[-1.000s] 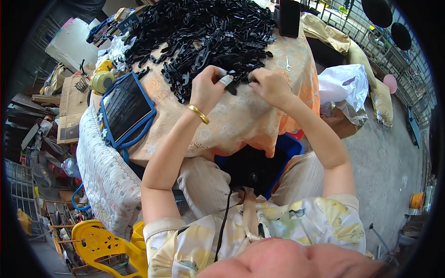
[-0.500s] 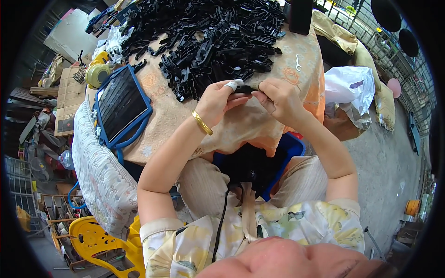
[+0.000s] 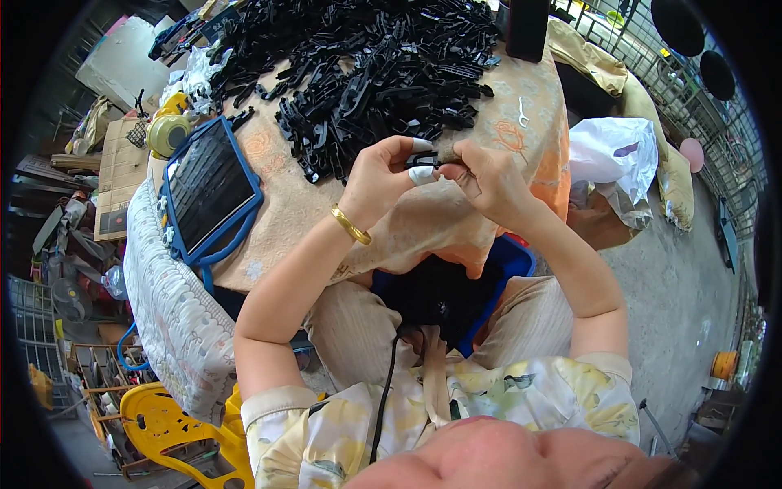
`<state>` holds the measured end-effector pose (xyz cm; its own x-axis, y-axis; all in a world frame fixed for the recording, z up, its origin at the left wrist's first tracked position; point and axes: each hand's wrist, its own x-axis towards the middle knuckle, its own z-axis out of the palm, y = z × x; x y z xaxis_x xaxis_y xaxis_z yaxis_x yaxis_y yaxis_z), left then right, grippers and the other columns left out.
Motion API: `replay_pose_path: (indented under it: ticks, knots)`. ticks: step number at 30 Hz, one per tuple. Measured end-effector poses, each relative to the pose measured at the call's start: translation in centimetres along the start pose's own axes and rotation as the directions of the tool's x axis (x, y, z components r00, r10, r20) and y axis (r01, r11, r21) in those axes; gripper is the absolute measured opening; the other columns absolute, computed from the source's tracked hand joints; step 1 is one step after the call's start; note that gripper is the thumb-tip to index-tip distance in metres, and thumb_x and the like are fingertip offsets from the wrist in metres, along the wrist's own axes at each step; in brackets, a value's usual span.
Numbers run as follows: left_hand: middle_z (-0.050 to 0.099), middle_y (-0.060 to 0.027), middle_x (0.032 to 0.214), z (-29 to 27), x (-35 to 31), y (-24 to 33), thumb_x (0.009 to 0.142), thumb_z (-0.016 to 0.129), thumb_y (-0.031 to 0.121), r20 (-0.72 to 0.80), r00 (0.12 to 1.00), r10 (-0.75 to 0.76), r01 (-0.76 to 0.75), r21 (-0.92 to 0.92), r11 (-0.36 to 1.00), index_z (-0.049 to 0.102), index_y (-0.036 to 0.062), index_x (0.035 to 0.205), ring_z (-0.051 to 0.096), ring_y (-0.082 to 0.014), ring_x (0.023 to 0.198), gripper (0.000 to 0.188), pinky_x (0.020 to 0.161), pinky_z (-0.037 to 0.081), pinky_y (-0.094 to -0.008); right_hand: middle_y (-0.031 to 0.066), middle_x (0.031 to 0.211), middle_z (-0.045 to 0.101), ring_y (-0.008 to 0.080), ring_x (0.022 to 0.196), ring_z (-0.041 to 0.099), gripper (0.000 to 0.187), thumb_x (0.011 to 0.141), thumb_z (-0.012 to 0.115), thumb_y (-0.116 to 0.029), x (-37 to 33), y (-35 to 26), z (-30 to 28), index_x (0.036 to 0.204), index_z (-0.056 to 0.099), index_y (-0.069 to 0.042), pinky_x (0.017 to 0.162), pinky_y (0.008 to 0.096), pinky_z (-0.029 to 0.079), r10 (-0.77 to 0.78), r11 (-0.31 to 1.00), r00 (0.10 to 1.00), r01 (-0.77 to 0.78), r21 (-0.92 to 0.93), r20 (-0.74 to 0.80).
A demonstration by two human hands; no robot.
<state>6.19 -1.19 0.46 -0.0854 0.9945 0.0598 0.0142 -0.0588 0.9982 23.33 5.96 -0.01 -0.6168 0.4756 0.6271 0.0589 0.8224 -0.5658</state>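
Observation:
Between my two hands, over the near edge of the cloth-covered table, is a small black plastic clip-like piece (image 3: 423,160). My left hand (image 3: 381,175), with white wraps on its fingertips and a gold bangle at the wrist, grips one end of it between thumb and fingers. The fingers of my right hand (image 3: 491,181) pinch the other end. Just beyond my hands lies a big heap of similar black plastic pieces (image 3: 366,90). Below the table edge, between my knees, a blue bin (image 3: 521,257) holds a dark mass of black items.
A tablet in a blue frame (image 3: 213,191) leans at the table's left. A white hooked piece (image 3: 523,112) lies on the orange-patterned tablecloth (image 3: 533,85). A black upright box (image 3: 528,31) stands at the far right. White plastic bag (image 3: 615,155) right; yellow chair (image 3: 167,420) lower left.
My left hand has turned and shifted its thumb, showing the wrapped thumb tip below the black piece. My right hand has stayed at the piece's other end.

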Motion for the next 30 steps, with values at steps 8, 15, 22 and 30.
replay_pose_path:
  ticks: [8, 15, 22, 30]
  knots:
    - [0.063, -0.0061, 0.090, 0.7, -0.4, -0.4, 0.076, 0.065, -0.003, -0.005, 0.991, 0.136, -0.134, 0.109, 0.985, 0.056, -0.0051, 0.103, 0.059, -0.0072, 0.081, 0.029, 0.071, 0.049, -0.0192, 0.0127, 0.065, 0.054, 0.0264, 0.059, 0.055, 0.035, 0.073, 0.071, -0.029, 1.2, -0.8, -1.2, 0.084, 0.055, 0.001, 0.057, 0.0327, 0.043, -0.299, 0.926, 0.932, 0.232, -0.297, -0.204]
    - [0.065, -0.0048, 0.080, 0.6, -0.6, -0.8, 0.073, 0.067, -0.003, 0.000, 0.967, 0.255, -0.241, 0.318, 0.917, 0.059, -0.0019, 0.098, 0.059, -0.0054, 0.070, 0.026, 0.062, 0.048, -0.0186, 0.0151, 0.072, 0.058, 0.0276, 0.069, 0.059, 0.028, 0.071, 0.070, -0.019, 0.0, 0.3, -1.9, 0.088, 0.058, 0.000, 0.064, 0.0334, 0.045, 0.158, 0.981, 0.939, -0.184, 0.058, 0.305]
    - [0.064, -0.0043, 0.071, 0.2, -0.2, -1.6, 0.070, 0.070, 0.000, 0.004, 0.919, 0.395, -0.360, 0.421, 0.833, 0.063, -0.0001, 0.093, 0.052, -0.0036, 0.059, 0.023, 0.055, 0.045, -0.0189, 0.0163, 0.070, 0.059, 0.0302, 0.063, 0.058, 0.021, 0.069, 0.069, -0.011, -0.2, 0.2, -1.6, 0.084, 0.060, 0.000, 0.057, 0.0329, 0.044, 0.074, 0.997, 0.981, -0.078, 0.014, 0.180]
    - [0.062, -0.0085, 0.069, 0.4, 0.1, -1.0, 0.067, 0.069, -0.001, 0.027, 0.949, 0.315, -0.295, 0.432, 0.852, 0.063, 0.0002, 0.090, 0.053, -0.0070, 0.058, 0.024, 0.056, 0.045, -0.0218, 0.0153, 0.061, 0.055, 0.0299, 0.057, 0.053, 0.020, 0.063, 0.071, -0.009, -0.7, 0.9, -1.3, 0.078, 0.060, -0.002, 0.051, 0.0343, 0.041, 0.017, 0.997, 0.994, -0.007, -0.081, 0.112]
